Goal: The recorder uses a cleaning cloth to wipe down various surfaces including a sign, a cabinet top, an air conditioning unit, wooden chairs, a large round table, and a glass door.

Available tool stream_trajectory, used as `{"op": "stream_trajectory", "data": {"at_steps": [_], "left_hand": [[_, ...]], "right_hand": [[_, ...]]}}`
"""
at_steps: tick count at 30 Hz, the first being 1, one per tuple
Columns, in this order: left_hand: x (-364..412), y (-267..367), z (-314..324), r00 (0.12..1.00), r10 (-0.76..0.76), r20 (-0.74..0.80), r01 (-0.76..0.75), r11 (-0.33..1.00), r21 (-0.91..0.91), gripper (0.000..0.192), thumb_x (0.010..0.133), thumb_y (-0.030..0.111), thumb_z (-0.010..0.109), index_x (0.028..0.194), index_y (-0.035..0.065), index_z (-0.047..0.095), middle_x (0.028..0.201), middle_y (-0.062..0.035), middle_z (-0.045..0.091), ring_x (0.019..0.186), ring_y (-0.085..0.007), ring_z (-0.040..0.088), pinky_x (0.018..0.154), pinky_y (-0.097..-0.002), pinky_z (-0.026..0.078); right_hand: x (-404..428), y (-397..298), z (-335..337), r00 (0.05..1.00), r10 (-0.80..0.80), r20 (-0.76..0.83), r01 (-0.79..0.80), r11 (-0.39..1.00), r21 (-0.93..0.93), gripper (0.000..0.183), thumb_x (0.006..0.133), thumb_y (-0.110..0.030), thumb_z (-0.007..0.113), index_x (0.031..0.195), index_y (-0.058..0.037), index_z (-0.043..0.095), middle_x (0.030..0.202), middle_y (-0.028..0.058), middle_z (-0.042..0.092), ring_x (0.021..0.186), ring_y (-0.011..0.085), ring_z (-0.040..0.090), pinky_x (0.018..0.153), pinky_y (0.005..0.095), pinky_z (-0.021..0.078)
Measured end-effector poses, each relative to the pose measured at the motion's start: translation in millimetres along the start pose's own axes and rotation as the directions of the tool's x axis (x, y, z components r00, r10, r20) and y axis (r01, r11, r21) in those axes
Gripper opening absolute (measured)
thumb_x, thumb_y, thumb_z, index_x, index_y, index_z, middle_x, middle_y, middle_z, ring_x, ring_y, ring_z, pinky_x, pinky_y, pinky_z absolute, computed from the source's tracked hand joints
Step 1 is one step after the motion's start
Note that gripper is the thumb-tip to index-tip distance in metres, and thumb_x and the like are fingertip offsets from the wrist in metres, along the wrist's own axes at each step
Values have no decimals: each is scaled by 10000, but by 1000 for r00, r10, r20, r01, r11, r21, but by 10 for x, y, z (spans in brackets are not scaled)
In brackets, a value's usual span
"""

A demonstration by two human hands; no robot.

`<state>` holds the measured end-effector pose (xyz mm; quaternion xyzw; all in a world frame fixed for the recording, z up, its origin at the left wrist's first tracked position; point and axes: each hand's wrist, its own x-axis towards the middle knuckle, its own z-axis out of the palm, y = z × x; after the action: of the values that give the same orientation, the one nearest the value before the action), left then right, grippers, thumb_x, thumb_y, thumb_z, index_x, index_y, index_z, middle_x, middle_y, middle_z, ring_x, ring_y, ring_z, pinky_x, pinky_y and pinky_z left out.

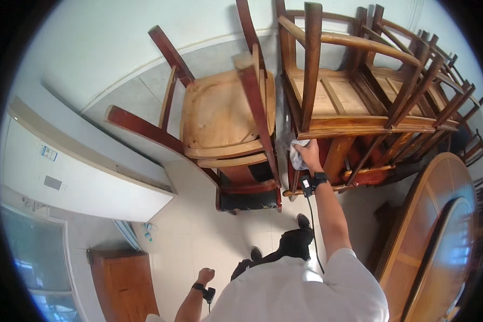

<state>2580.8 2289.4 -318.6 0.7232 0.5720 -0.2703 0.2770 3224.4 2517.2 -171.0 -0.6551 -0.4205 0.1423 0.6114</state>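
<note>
My right hand (310, 154) grips a crumpled whitish cloth (297, 155) at the near left corner of a stacked wooden chair (338, 129), just below the upturned seat. Whether the cloth presses on the wood is hidden by the hand. Low at my left side, my left hand (206, 275) is curled, with nothing visible in it. Left of the cloth, another upturned chair (225, 116) with reddish-brown legs and a pale seat underside rests on a chair with a black seat (247, 200).
More upturned chairs (402, 80) run along the wall to the right. A round wooden tabletop (422, 209) stands on edge at my right. A white appliance (84, 161) is at the left, with a wooden cabinet (124, 281) nearer me. Bottles (148, 232) lie on the tiled floor (185, 229).
</note>
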Motion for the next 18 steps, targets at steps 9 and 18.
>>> {"op": "stream_trajectory", "data": {"at_steps": [9,18], "left_hand": [[121,1640,-735,983,-103,-149,47,940,-338,282,873,248,500,860,39,688,910,-227,671,907,-385,648,795,-460,523],[-147,3306,-941,947,-62,-315,-159,761,-629,184,906,148,576,1036,58,671,983,-127,696,781,-266,672,719,-365,547]], "right_hand": [[-148,674,81,935,249,254,-276,958,79,468,668,-116,802,1090,-11,628,981,111,714,897,159,675,805,316,524],[-355,1463,287,908,313,278,-271,946,-180,615,623,-292,822,1144,-40,614,1020,182,697,978,320,675,830,411,530]]}}
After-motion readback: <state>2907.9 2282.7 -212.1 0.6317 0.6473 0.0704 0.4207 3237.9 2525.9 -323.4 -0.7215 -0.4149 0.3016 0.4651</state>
